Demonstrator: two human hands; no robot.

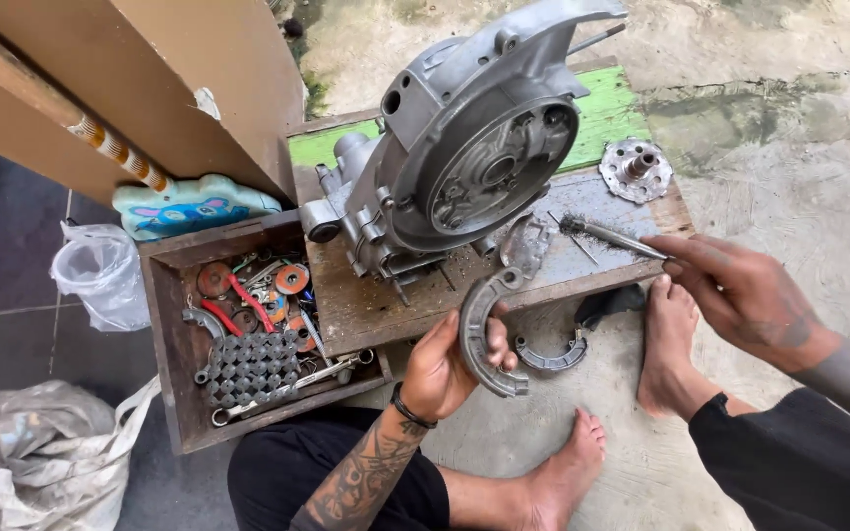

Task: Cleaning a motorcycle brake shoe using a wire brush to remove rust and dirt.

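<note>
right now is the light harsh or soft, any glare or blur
Head view: soft, even daylight with faint shadows; mild sheen on the engine casing, no blown-out glare; the left hand holding the brake shoe is sharp; the right hand on the brush is slightly soft; edges bow a little.

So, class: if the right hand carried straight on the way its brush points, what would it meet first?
The right hand aims its brush left across the wooden board. First in line looks like the small metal plate, then the engine casing, though depth is hard to judge.
</note>
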